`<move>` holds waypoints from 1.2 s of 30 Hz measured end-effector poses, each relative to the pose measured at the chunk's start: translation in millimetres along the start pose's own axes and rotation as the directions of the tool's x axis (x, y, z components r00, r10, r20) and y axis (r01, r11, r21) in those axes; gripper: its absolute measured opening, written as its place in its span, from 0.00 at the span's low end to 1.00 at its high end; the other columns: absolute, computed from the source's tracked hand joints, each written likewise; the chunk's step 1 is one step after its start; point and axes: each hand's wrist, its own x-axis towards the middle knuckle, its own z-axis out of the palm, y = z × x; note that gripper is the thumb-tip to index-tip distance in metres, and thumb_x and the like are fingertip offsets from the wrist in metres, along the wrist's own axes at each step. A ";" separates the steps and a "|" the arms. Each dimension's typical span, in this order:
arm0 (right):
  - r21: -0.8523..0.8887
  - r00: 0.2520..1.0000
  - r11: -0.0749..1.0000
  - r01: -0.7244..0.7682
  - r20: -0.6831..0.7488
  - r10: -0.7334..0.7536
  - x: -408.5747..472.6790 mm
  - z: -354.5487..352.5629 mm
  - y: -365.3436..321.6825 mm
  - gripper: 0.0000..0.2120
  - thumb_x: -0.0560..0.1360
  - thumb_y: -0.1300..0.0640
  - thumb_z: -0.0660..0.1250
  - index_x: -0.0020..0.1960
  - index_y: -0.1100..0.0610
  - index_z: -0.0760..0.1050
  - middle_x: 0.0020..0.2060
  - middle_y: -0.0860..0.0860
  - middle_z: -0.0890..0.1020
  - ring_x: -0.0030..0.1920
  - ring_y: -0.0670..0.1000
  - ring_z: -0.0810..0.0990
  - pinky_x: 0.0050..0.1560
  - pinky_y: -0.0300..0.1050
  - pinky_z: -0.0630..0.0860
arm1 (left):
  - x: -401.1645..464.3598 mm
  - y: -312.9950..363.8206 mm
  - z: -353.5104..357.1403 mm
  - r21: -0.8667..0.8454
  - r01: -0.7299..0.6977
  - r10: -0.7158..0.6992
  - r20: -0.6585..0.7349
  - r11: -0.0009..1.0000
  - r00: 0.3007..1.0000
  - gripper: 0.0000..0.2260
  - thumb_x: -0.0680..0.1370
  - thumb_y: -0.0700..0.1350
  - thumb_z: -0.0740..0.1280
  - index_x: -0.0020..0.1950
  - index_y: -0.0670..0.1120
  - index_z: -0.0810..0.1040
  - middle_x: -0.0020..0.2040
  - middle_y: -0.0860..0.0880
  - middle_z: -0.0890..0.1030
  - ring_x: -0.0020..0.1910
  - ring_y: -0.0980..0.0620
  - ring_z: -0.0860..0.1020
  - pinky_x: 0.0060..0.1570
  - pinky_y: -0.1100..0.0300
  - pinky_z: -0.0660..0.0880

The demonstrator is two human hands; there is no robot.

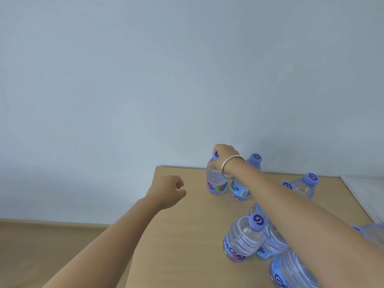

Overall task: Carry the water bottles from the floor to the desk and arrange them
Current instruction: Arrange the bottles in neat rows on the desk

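Note:
Several clear water bottles with purple caps stand upright on the light wooden desk (pixel 182 235). My right hand (pixel 225 155), with a silver bangle on the wrist, grips the neck of the far-left bottle (pixel 216 181), which stands on the desk near the wall. A second bottle (pixel 241 190) stands right beside it. Closer to me stands another bottle (pixel 243 240), with more behind my right forearm. My left hand (pixel 169 192) hovers over the desk's left edge with its fingers curled, holding nothing.
A pale blue wall rises behind the desk. The desk's left edge drops to a wooden floor (pixel 52 246). A white flat object (pixel 365 192) lies at the desk's far right. Bottles (pixel 305 186) crowd the right half of the desk.

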 end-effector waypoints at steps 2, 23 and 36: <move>0.049 0.998 0.997 0.064 0.006 -0.064 -2.5 1.1 -1.1 0.06 0.70 0.62 0.65 0.46 0.60 0.73 0.40 0.51 0.71 0.39 0.51 0.69 0.39 0.42 0.66 | 3.5 -3.4 2.4 -0.014 -0.005 0.005 0.011 1.000 1.000 0.14 0.76 0.50 0.65 0.60 0.50 0.74 0.57 0.54 0.77 0.53 0.53 0.76 0.52 0.59 0.74; 0.468 0.992 0.874 0.129 -0.049 -0.120 -49.2 41.6 -46.4 0.18 0.67 0.63 0.70 0.56 0.58 0.72 0.51 0.52 0.76 0.49 0.49 0.74 0.45 0.37 0.68 | 45.5 -28.8 10.2 -0.498 -0.108 0.210 0.155 0.861 0.965 0.19 0.64 0.45 0.78 0.52 0.53 0.78 0.48 0.56 0.82 0.51 0.56 0.79 0.47 0.62 0.77; 0.408 0.990 0.913 -0.019 -0.118 0.074 -52.1 54.1 -38.1 0.16 0.66 0.48 0.73 0.31 0.51 0.67 0.28 0.45 0.71 0.30 0.46 0.69 0.32 0.41 0.66 | 43.0 -31.4 16.0 -0.322 -0.183 0.246 0.168 0.929 0.955 0.31 0.59 0.52 0.80 0.56 0.61 0.69 0.52 0.64 0.75 0.51 0.60 0.74 0.42 0.68 0.70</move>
